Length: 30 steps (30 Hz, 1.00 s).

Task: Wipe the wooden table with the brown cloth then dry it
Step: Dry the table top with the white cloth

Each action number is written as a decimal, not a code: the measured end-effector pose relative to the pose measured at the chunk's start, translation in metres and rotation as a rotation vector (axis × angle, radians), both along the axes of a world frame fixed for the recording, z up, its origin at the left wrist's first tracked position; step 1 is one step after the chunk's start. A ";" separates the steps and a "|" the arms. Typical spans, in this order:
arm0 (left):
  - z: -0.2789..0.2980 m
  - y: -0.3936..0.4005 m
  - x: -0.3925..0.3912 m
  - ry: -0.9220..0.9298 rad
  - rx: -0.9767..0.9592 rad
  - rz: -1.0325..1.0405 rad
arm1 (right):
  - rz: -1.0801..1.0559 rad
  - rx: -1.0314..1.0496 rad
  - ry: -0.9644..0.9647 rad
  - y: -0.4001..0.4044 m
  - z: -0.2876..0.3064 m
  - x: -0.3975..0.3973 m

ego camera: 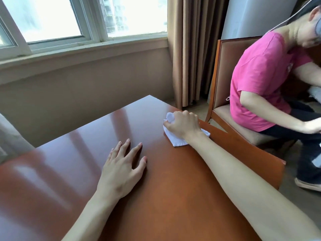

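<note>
The right hand point(183, 126) grips a bunched white cloth point(178, 142) at the table's point(73, 162) right edge. The left hand point(121, 169) lies flat on the tabletop, fingers spread. A person in a pink shirt point(258, 80) sits on a chair point(224, 66) beside the table.

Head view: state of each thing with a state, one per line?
left hand: flat on the table, fingers spread
right hand: gripping the white cloth
white cloth: bunched, pressed on the table near its right edge
wooden table: glossy, reflecting the window
curtain: drawn aside
chair: occupied
</note>
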<state>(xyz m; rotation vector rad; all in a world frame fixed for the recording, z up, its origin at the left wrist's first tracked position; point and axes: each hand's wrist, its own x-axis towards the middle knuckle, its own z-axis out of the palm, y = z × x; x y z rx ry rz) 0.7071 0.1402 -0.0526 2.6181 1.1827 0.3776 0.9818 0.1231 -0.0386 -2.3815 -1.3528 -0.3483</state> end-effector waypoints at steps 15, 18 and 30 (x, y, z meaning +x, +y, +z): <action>0.001 0.006 0.005 -0.018 -0.011 0.015 | -0.036 -0.107 -0.067 0.026 -0.002 0.026; 0.004 0.004 0.006 0.020 0.001 0.019 | 0.036 -0.110 -0.062 -0.035 0.001 -0.023; 0.011 -0.089 -0.015 0.141 0.133 -0.153 | 0.132 -0.069 -0.097 -0.225 -0.007 -0.131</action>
